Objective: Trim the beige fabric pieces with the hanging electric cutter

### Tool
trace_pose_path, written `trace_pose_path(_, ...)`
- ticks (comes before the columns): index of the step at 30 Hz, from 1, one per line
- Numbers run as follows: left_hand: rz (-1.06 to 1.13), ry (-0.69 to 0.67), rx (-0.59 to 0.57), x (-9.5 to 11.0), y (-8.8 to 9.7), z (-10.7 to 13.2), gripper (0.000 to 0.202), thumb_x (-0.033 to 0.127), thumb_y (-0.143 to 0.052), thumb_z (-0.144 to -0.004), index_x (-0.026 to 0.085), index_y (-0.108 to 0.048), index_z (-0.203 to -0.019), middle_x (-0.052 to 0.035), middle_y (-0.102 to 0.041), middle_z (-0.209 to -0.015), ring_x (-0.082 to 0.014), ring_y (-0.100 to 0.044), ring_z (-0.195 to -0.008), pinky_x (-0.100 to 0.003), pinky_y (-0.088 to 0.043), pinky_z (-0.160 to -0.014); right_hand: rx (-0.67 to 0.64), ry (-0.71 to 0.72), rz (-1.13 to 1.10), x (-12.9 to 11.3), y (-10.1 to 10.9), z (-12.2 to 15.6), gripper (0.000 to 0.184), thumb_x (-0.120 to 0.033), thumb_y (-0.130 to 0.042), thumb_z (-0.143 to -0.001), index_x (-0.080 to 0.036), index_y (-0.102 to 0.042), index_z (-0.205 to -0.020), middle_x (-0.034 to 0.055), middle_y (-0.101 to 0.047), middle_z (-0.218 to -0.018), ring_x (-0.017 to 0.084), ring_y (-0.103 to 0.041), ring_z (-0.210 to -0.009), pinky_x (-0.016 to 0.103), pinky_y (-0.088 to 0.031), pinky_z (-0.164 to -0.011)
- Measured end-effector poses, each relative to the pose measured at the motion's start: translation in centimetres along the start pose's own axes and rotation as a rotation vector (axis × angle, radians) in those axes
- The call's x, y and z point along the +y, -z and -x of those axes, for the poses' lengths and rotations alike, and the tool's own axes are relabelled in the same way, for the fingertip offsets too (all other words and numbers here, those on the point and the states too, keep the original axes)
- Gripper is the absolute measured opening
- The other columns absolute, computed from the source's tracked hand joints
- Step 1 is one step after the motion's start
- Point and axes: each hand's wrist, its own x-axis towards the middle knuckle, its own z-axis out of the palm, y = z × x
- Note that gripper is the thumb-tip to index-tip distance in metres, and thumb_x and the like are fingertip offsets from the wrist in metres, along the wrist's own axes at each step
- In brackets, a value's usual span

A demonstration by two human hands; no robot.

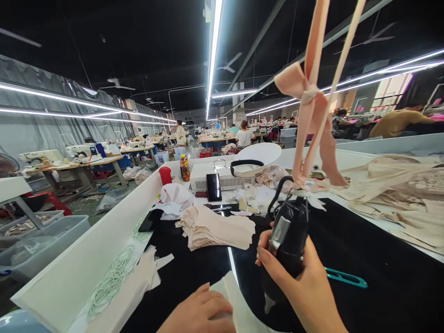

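Observation:
My right hand (305, 286) is wrapped around a black hand-held tool (289, 233) with a silver switch, held upright over the black table top (364, 245). Its tip touches the lower end of a peach ribbon with a bow (305, 95) that hangs down from above the picture. My left hand (201, 312) lies low at the front with fingers curled down on a white piece of fabric (239, 305). A folded stack of peach fabric pieces (217, 226) lies just beyond both hands.
Teal scissors (345, 277) lie right of my right hand. A phone (213, 186), a white box, a red cup (165, 175) and a bottle (185, 167) stand at the back. Beige fabric (398, 189) is heaped right. White cord coils (113, 277) lie left. People work at sewing tables behind.

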Motion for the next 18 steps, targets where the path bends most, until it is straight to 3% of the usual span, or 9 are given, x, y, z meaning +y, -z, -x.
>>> trace_pose_path(2,0.055,0.034,0.006,-0.2,0.9,0.2,0.016,0.025,-0.067,-0.105,0.031,-0.067,-0.119,0.001,-0.076,-0.124,-0.015,-0.073,-0.114,-0.031,-0.045,-0.117,-0.031,0.011,-0.024,0.0,0.1,0.0,0.028,-0.04,-0.078,-0.085,-0.028,-0.06,-0.102,-0.0026,-0.071,-0.084,0.018,-0.067,-0.065,0.03,-0.057,-0.067)
trace_pose_path(6,0.128,0.156,0.167,0.0,1.5,-0.1,0.031,0.009,-0.05,-0.099,0.025,-0.067,-0.119,-0.005,-0.075,-0.12,-0.0181,-0.074,-0.108,-0.026,-0.059,-0.096,-0.077,0.026,-0.056,0.5,0.4,-0.1,0.03,-0.038,-0.079,-0.087,-0.028,-0.059,-0.106,-0.002,-0.07,-0.084,0.018,-0.068,-0.066,0.029,-0.058,-0.066)
trace_pose_path(9,0.157,0.233,0.109,0.5,1.8,-1.4,0.037,0.006,-0.048,-0.1,0.024,-0.066,-0.126,-0.0061,-0.073,-0.127,-0.0182,-0.072,-0.112,-0.025,-0.059,-0.097,-0.055,0.0,-0.102,0.5,0.3,0.4,0.029,-0.037,-0.079,-0.086,-0.028,-0.06,-0.106,-0.0018,-0.069,-0.084,0.018,-0.067,-0.066,0.029,-0.058,-0.067)
trace_pose_path(14,0.162,0.2,0.086,0.8,1.2,-3.8,0.033,0.004,-0.052,-0.097,0.019,-0.067,-0.123,-0.0083,-0.074,-0.122,-0.0214,-0.073,-0.109,-0.03,-0.061,-0.097,-0.04,-0.035,-0.153,0.7,0.6,1.9,0.034,-0.043,-0.082,-0.085,-0.029,-0.061,-0.107,0.0002,-0.069,-0.083,0.02,-0.064,-0.063,0.032,-0.056,-0.063)
trace_pose_path(18,0.154,0.182,0.041,0.4,0.2,-4.5,0.024,0.009,-0.052,-0.102,0.019,-0.067,-0.118,-0.0066,-0.074,-0.116,-0.0215,-0.072,-0.104,-0.031,-0.061,-0.095,-0.012,-0.059,-0.196,0.8,0.8,2.8,0.044,-0.052,-0.086,-0.083,-0.03,-0.06,-0.111,0.0006,-0.068,-0.081,0.02,-0.065,-0.062,0.032,-0.057,-0.059)
